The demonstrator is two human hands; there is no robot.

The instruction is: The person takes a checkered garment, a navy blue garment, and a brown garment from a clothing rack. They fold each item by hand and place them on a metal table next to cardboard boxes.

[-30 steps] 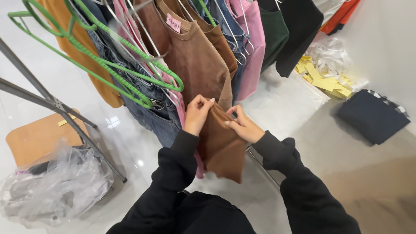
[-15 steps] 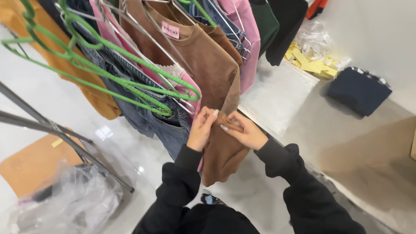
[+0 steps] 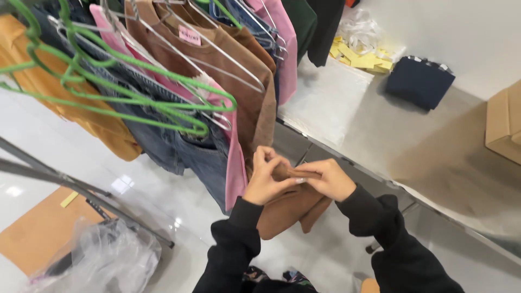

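Head view, looking steeply down, close over hands (image 3: 296, 182).

The grey table (image 3: 434, 141) had a folded navy cloth (image 3: 419, 81) near its far edge, yellow tags (image 3: 361, 57) and white plastic at the far corner, cardboard box (image 3: 504, 122) on the right edge.

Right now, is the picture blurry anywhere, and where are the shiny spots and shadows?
In the head view, both hands, left hand and right hand, look fairly sharp on the brown sweater; white glare spots shine on the glossy floor; a soft shadow lies on the grey table; the green hangers close to the camera look slightly soft.
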